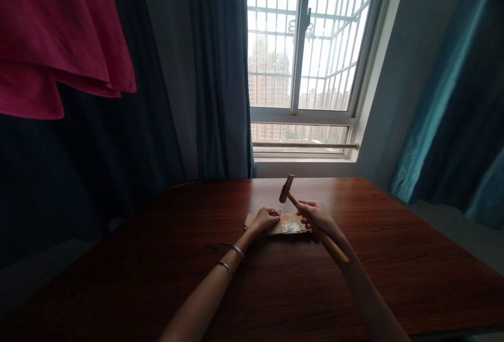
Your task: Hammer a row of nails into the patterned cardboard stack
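My right hand (318, 218) is wrapped round the wooden handle of a hammer (289, 187), its metal head raised above the table. The handle's end (336, 253) reaches back along my right forearm. My left hand (266, 219) is closed in a pinch at the left part of a pale, hole-dotted board (290, 223) lying flat. A thin, upright, nail-like pin (280, 212) stands at its fingertips. A small reddish thing (273, 213) also shows at these fingers; its kind is unclear. The hammer head is apart from the pin.
The brown wooden table (252, 289) bears a few thin dark rods (211, 246) left of my left wrist. Behind it are a barred window (299, 69) and blue curtains (220, 69). Pink cloth (66, 32) hangs at upper left.
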`<state>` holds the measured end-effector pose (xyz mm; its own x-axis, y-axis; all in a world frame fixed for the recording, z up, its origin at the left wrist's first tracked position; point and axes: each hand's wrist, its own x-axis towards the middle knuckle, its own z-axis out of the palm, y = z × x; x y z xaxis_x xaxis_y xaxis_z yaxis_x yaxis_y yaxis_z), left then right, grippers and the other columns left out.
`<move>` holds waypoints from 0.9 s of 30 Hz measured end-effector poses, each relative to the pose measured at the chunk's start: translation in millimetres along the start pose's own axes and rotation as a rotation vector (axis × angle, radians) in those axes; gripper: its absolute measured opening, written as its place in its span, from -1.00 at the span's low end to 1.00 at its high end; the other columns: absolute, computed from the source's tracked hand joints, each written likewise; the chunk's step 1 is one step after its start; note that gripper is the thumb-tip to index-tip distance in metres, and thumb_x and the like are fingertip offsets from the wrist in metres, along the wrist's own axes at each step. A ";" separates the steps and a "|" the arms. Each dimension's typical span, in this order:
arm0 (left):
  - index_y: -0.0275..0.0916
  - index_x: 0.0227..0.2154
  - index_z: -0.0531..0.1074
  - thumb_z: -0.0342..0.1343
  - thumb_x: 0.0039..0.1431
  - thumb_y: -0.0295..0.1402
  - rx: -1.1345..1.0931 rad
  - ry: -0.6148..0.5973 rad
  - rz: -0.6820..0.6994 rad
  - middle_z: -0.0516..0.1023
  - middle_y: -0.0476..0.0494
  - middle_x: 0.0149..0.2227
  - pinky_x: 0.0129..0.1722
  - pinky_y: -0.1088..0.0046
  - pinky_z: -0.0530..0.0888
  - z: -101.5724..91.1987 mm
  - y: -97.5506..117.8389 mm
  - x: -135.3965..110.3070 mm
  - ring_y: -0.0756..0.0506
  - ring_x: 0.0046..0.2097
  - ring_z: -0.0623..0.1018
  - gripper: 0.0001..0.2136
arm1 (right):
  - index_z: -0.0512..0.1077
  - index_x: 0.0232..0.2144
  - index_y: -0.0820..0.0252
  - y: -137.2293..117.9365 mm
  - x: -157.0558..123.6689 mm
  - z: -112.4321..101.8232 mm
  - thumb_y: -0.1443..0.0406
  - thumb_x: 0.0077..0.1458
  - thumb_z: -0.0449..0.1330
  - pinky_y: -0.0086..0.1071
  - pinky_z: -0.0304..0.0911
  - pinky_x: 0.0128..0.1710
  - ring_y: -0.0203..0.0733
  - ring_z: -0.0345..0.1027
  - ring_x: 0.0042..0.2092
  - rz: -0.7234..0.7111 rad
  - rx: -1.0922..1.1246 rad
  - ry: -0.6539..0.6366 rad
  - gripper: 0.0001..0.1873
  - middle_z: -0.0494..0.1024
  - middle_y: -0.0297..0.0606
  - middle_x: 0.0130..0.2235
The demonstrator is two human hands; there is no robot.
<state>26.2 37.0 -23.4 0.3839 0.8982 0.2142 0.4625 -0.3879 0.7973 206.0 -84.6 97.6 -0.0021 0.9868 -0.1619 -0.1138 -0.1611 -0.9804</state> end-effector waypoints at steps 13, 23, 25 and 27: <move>-0.36 -0.49 0.50 0.09 -0.14 -0.25 -0.018 -0.024 0.033 0.49 -0.06 -0.51 -0.50 0.56 0.21 -1.2 -0.5 -0.4 0.00 -0.46 0.39 -0.75 | 0.37 -0.17 0.28 2.2 -1.0 2.8 0.26 -0.05 0.15 -0.59 0.02 -0.78 -0.46 0.15 -0.68 -0.026 -0.016 0.006 -0.65 0.39 -0.34 -0.56; -0.36 -0.52 0.48 0.09 -0.14 -0.24 -0.037 -0.025 0.036 0.47 -0.05 -0.52 -0.50 0.55 0.20 -1.8 1.4 -1.3 0.00 -0.47 0.38 -0.75 | 0.33 -0.12 0.29 8.7 -1.7 5.8 0.26 -0.07 0.13 -0.55 0.02 -0.80 -0.44 0.15 -0.69 -0.081 0.046 -0.038 -0.60 0.37 -0.39 -0.55; -0.36 -0.52 0.48 0.10 -0.14 -0.23 -0.045 -0.023 0.033 0.47 -0.05 -0.52 -0.50 0.55 0.20 -1.6 1.3 -1.6 0.00 -0.47 0.38 -0.74 | 0.33 -0.11 0.30 11.1 -3.0 6.7 0.26 -0.06 0.13 -0.55 0.03 -0.80 -0.43 0.15 -0.70 -0.067 0.035 -0.040 -0.58 0.37 -0.38 -0.56; -0.37 -0.50 0.49 0.10 -0.15 -0.22 -0.051 -0.022 0.030 0.47 -0.06 -0.52 -0.49 0.54 0.21 -1.3 0.6 -1.6 -0.01 -0.47 0.38 -0.73 | 0.33 -0.11 0.32 14.1 -3.9 7.6 0.27 -0.06 0.12 -0.54 0.02 -0.81 -0.42 0.15 -0.70 -0.041 0.022 -0.048 -0.58 0.36 -0.39 -0.57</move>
<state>24.8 35.6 -22.5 0.4143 0.8816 0.2263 0.4094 -0.4025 0.8188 196.8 -90.6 85.2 -0.0442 0.9923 -0.1159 -0.1364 -0.1209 -0.9832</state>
